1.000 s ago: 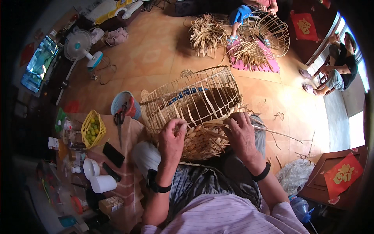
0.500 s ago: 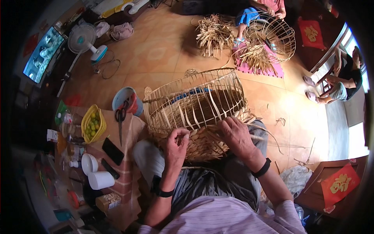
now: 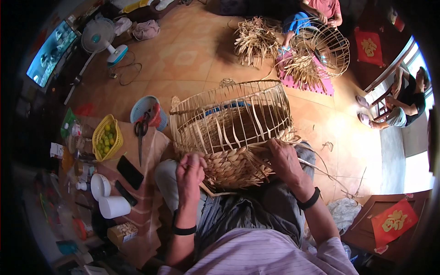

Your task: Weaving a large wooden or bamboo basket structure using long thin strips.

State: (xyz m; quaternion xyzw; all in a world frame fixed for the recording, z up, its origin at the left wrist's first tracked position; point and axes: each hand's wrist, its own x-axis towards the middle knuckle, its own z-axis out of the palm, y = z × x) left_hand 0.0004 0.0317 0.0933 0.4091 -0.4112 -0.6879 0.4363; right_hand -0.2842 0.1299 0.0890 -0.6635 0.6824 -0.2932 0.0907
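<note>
An oblong basket frame (image 3: 231, 119) of thin bars and light strips rests over my knees, its near side (image 3: 236, 165) densely woven with straw-coloured leaf strips. At the near left corner, my left hand (image 3: 190, 172) is closed in a pinch on a pale strip (image 3: 211, 192), which bends down and rightward below it. My right hand (image 3: 286, 160) has its fingers curled round loose strips at the near right of the weave; several long ends trail rightward from there. Exactly where each fingertip grips is partly hidden.
Left: scissors (image 3: 140, 135), a bucket (image 3: 140, 110), yellow fruit basket (image 3: 118, 137), phone (image 3: 129, 172), white cups (image 3: 114, 207), fan (image 3: 96, 36). Top right: a co-worker (image 3: 321, 11) with another frame (image 3: 321, 46) and strip bundle (image 3: 254, 43); another person (image 3: 410, 98) sits at right.
My left hand has moved leftward from the middle of the woven side to the corner, and a strip now hangs below it. My right hand shifted slightly, staying on the strips.
</note>
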